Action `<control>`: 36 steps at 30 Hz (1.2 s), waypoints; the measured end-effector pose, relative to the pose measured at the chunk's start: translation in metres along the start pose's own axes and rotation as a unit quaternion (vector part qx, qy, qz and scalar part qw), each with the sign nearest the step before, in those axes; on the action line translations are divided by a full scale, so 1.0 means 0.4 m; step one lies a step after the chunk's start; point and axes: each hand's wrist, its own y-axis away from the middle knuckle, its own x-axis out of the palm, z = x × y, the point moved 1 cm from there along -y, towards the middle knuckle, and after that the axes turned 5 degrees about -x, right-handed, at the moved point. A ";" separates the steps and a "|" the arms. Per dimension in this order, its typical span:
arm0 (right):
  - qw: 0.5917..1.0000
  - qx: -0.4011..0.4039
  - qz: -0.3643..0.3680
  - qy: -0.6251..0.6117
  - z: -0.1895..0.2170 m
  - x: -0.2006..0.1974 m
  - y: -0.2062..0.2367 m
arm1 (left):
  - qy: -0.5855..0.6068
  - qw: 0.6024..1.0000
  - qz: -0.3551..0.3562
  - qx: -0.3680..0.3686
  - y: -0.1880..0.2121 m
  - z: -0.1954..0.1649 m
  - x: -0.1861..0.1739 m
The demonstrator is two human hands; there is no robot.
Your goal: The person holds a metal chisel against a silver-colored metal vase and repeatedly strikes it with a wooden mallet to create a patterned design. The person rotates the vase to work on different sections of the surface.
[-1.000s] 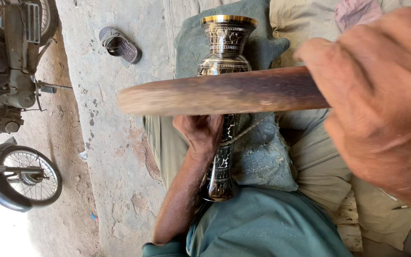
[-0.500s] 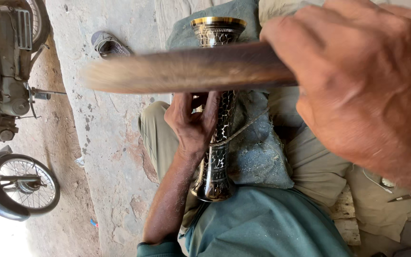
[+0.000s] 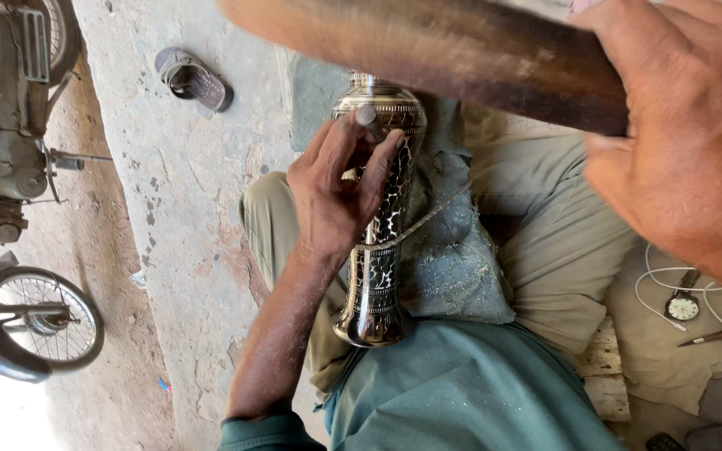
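wooden mallet (image 3: pixel 453 58), rt hand (image 3: pixel 687 142); chisel (image 3: pixel 369 123) prob.

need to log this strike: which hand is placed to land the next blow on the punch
Right. The right hand grips the wooden mallet above the vase; the left hand is busy pinching the punch.

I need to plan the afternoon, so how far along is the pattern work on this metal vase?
Done, it seems: a cut pattern covers the visible side of the vase from foot to bulb. In hand: the left hand presses a small punch to the bulb, and the right hand holds a wooden stick above it. Left: hard to judge, as the underside and rim are hidden.
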 end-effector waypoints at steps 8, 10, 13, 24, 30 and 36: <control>0.999 -0.013 -0.029 -0.004 -0.031 0.031 0.023 | 0.013 0.999 0.043 0.016 -0.019 -0.005 -0.009; 0.999 0.013 -0.036 -0.038 -0.038 0.036 0.031 | 0.023 0.998 0.056 0.002 -0.022 -0.005 -0.007; 0.975 0.092 -0.028 -0.198 -0.055 0.045 0.046 | 0.034 0.998 0.053 -0.001 -0.031 -0.017 -0.004; 0.699 0.351 -0.140 -0.607 -0.077 0.352 0.309 | 0.086 0.991 -0.102 -0.018 0.082 0.026 -0.196; 0.545 0.456 -0.112 -0.695 0.027 0.521 0.428 | 0.282 0.932 -0.042 -0.223 0.068 0.139 -0.168; 0.517 0.494 -0.095 -0.692 0.086 0.545 0.484 | 0.271 0.949 0.121 -0.105 0.025 0.108 -0.114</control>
